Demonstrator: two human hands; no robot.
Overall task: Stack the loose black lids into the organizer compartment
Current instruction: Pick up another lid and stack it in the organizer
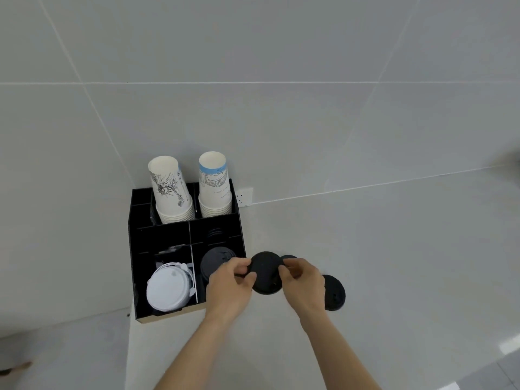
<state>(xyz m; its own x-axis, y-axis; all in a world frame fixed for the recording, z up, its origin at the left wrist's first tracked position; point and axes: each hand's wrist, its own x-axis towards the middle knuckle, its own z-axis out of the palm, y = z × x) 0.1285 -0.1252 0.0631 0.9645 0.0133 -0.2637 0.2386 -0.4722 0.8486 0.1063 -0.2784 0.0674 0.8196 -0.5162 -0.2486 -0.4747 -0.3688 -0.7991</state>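
Both my hands hold one black lid (265, 271) just right of the black organizer (185, 237). My left hand (229, 288) pinches its left edge and my right hand (302, 284) pinches its right edge. The lid faces me, raised above the counter. A second black lid (334, 292) lies on the counter behind my right hand, partly hidden. The edge of another black lid (288, 258) shows above my right fingers. In the organizer's front right compartment sits a stack of black lids (215, 261), partly covered by my left hand.
White lids (168, 289) fill the front left compartment. Two stacks of paper cups (171, 190) stand in the rear compartments. The organizer sits in the corner against the tiled wall, by a wall socket (244, 196). The counter edge (128, 347) drops off on the left.
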